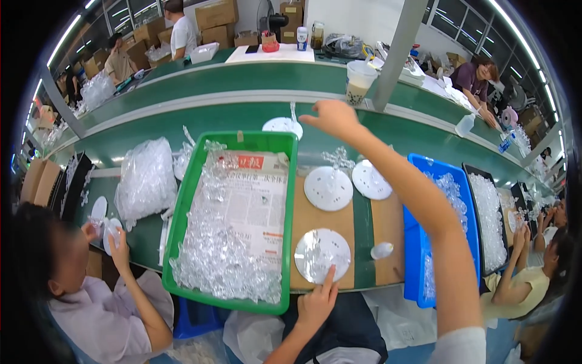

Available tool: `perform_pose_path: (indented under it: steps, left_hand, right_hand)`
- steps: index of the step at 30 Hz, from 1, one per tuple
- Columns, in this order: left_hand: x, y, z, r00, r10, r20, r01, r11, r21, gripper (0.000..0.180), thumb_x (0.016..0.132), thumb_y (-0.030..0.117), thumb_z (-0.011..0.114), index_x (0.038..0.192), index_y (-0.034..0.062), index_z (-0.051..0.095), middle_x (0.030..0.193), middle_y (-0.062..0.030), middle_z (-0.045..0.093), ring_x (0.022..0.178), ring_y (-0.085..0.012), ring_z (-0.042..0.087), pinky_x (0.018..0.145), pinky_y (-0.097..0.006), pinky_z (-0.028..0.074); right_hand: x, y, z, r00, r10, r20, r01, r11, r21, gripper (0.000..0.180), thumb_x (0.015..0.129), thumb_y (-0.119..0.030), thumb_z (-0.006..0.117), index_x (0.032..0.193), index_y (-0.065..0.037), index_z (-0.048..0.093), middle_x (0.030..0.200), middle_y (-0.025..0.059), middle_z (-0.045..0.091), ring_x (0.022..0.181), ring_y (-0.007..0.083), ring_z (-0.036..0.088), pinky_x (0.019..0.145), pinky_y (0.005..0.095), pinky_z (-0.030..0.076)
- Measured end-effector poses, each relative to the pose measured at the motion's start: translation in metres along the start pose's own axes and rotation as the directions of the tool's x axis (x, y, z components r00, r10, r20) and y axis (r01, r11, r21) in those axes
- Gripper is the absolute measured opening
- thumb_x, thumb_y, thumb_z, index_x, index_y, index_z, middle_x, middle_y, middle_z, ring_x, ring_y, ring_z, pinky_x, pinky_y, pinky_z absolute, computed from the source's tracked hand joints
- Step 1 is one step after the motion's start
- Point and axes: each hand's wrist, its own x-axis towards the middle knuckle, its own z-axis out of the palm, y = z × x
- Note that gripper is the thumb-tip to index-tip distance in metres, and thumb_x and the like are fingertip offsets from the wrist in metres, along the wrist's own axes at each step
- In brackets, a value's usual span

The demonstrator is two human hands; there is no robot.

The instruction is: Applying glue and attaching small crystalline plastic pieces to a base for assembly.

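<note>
A round white disc with clear plastic on its face [323, 255] lies at the table's near edge. My left hand [315, 306] rests at its near rim, the index finger stretched onto it and the other fingers curled below. My right hand [333, 118] reaches far across the table, empty, its fingers pointing left. Just beside those fingertips is another white disc [280, 125] with a clear upright piece. Two more white discs lie between: one bearing a clear branching ornament [328, 188], and one partly behind my right forearm [371, 181].
To the left stands a green tray [291, 212] with clear plastic pieces on newspaper. A blue bin [414, 267] of clear parts stands right, under my forearm. A small clear bottle [382, 250] and a drink cup [360, 82] stand nearby. Co-workers sit on both sides.
</note>
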Motion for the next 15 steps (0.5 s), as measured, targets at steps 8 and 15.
perform_pose_path:
  steps: [8,15]
  left_hand:
    - [-0.001,0.003,-0.002,0.997,-0.038,0.06,0.039,0.999,-0.017,0.048,0.081,0.025,0.066,0.128,0.0185,0.054,0.056,-0.0058,0.058,0.041,-0.0233,0.055,0.04,-0.035,0.044]
    - [0.002,-0.003,-0.005,0.996,-0.053,0.076,0.056,0.998,-0.039,0.048,0.08,0.02,0.067,0.126,0.0169,0.056,0.057,-0.0069,0.058,0.043,-0.0252,0.056,0.042,-0.036,0.045]
  right_hand:
    - [0.11,0.021,0.104,0.979,0.198,0.05,-0.202,0.975,0.093,0.039,0.064,-0.038,0.073,0.083,-0.005,0.069,0.092,0.0174,0.067,0.086,0.0326,0.065,0.073,0.0416,0.053]
    - [0.075,0.091,-0.014,0.977,0.145,-0.153,-0.097,0.954,0.284,0.034,0.068,-0.032,0.069,0.084,-0.001,0.068,0.072,0.015,0.066,0.07,0.0265,0.066,0.065,0.0342,0.051]
